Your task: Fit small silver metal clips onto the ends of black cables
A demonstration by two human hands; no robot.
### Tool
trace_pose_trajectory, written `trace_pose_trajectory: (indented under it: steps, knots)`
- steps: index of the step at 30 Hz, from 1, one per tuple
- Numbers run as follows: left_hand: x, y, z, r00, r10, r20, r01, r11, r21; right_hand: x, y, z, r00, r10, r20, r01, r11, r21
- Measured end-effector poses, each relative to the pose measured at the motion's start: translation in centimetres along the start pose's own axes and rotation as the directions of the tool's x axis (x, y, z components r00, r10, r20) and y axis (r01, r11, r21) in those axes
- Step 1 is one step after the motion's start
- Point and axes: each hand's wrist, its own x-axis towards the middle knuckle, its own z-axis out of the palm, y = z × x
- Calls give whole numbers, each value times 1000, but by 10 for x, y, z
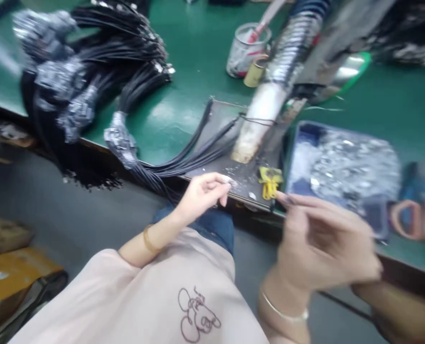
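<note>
My left hand (pixel 206 193) is over the front edge of a dark plate (pixel 219 112), thumb and forefinger pinched on a small pale bit whose kind I cannot make out. To its left, a bundle of black cables (pixel 184 165) runs across the plate, wrapped in silvery plastic (pixel 119 136). My right hand (pixel 323 243), blurred, is raised at the bench edge beside a yellow clip-like piece (pixel 270 184). Its fingertips are closed on a small dark object, too smeared to name. A blue tray (pixel 294 157) of small shiny metal parts (pixel 355 162) lies just beyond that hand.
Wrapped cable bundles (pixel 119 52) lie at the back left, some hanging over the edge. A pale tube (pixel 259 119) slants down over the plate. Behind stand a cup (pixel 246 52) with a brush and a tan roll (pixel 255 71). Orange-handled scissors-like tools (pixel 408 217) lie right.
</note>
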Motion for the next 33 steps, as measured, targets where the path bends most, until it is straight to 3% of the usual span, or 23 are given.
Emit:
trace_pose_trajectory:
  steps: [3,8,13,20,22,24,27,29,31,33]
  knots:
    - [3,3,3,998,-2,63,-1,999,45,-6,-7,20,990,-28,137,34,999,-43]
    - [1,6,11,986,97,135,-113,987,118,-6,-8,21,976,25,215,-13,998,-54]
    - [0,4,13,983,143,117,-163,970,180,-3,-4,24,937,131,323,-159,985,62]
    - [-1,-5,11,960,270,69,-277,903,327,-3,-1,27,917,181,356,-232,967,106]
    - [-1,-4,9,931,350,102,-359,835,416,-2,0,26,911,172,374,-241,960,145]
    - [-1,-2,5,870,453,195,-483,705,519,-1,1,23,904,149,401,-228,961,158]
    - [1,2,-1,733,551,399,-648,384,658,1,0,18,899,106,426,-141,989,51]
    - [2,2,-3,662,564,494,-694,213,688,1,-1,16,901,98,423,-103,995,-12]
    - [1,0,-2,634,582,509,-713,185,676,0,-2,15,899,122,421,-153,987,41]
    - [-3,-3,2,664,593,456,-707,300,640,-2,-3,18,894,166,416,-250,956,156]
